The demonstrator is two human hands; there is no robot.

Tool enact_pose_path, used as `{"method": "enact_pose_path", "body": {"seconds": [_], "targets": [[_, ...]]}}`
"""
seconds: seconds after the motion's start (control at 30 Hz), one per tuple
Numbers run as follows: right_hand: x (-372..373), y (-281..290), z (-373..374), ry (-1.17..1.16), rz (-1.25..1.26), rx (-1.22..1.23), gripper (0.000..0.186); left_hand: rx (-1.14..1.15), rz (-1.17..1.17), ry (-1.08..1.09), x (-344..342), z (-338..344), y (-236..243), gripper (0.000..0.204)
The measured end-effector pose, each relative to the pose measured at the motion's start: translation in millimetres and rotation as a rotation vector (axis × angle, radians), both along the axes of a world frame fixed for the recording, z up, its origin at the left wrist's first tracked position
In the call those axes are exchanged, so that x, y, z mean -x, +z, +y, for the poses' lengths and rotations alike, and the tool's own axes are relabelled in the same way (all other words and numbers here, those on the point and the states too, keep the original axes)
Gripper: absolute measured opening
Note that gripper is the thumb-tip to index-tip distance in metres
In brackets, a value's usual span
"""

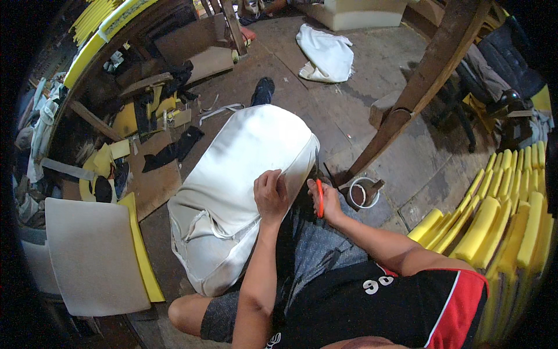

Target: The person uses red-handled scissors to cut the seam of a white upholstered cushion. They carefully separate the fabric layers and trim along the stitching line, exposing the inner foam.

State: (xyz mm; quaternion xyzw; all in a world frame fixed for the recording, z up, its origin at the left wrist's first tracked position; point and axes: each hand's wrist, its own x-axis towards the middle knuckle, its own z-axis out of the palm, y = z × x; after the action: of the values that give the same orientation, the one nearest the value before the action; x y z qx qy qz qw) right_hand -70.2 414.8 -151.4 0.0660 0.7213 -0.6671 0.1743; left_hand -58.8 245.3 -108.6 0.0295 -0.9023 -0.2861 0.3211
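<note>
While the right hand (330, 205) wraps round orange-handled scissors (319, 199) and the left hand (271, 195) curls loosely, perhaps pinching, over the white cushion (232, 166) before the person (354, 305), the cushion looks light, soft and slightly slippery, probably best held along its side seam (299, 152).

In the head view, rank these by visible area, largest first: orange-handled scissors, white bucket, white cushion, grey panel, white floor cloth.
1. White cushion
2. Grey panel
3. White floor cloth
4. White bucket
5. Orange-handled scissors, long but thin
</note>
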Motion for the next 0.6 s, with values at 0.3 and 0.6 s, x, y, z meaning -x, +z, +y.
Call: {"method": "enact_pose_path", "body": {"seconds": [0.3, 0.6], "targets": [[-0.8, 8.5, -1.8, -0.002, -0.047, 0.006, 0.056, -0.036, -0.022, 0.007, -2.6, -0.4, 1.5, 0.022], [-0.6, 13.0, -2.0, 0.015, -0.04, -0.005, 0.057, -0.03, -0.038, -0.006, -0.7, -2.8, -0.5, 0.019]]}}
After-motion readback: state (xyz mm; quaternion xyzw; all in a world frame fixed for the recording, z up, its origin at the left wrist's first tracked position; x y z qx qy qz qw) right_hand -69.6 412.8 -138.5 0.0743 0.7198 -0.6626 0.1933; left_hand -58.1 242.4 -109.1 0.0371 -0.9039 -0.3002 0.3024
